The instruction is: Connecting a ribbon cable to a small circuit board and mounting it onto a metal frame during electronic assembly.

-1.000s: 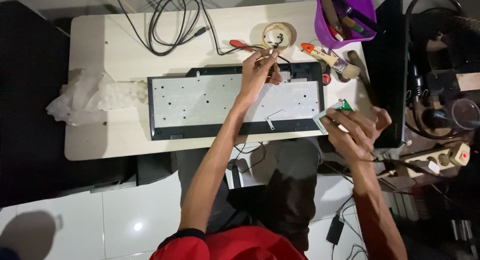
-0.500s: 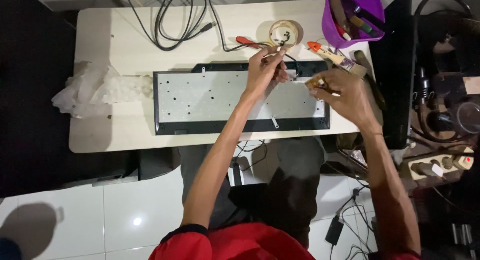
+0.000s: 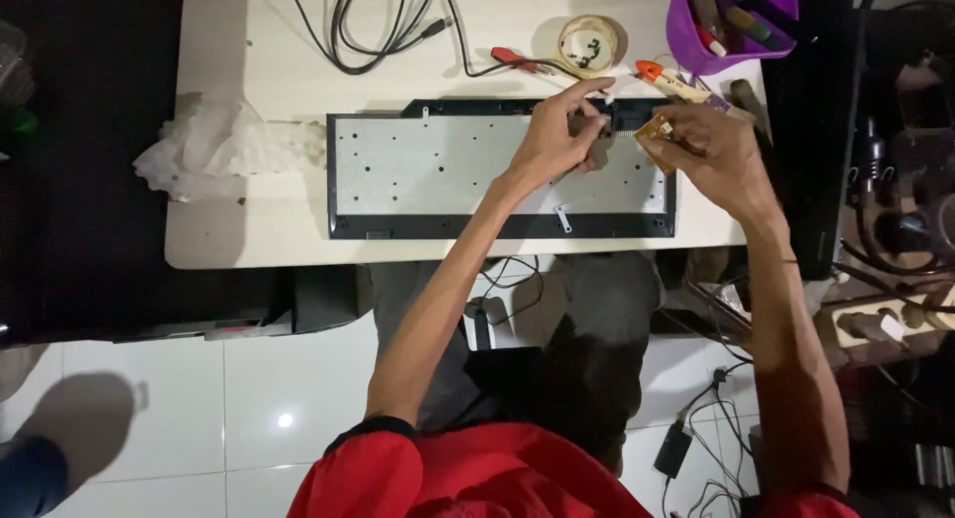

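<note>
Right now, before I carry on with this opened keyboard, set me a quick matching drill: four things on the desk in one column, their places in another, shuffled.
Things:
1. purple tub
2. crumpled white sheet
3. roll of tape
4. small brown circuit board

Places:
A. left of the keyboard on the table
B. at the right hand, over the keyboard's right end
C. far right corner of the table
D. just beyond the keyboard, beyond the left hand

Pairs: 1-C, 2-A, 3-D, 4-B
</note>
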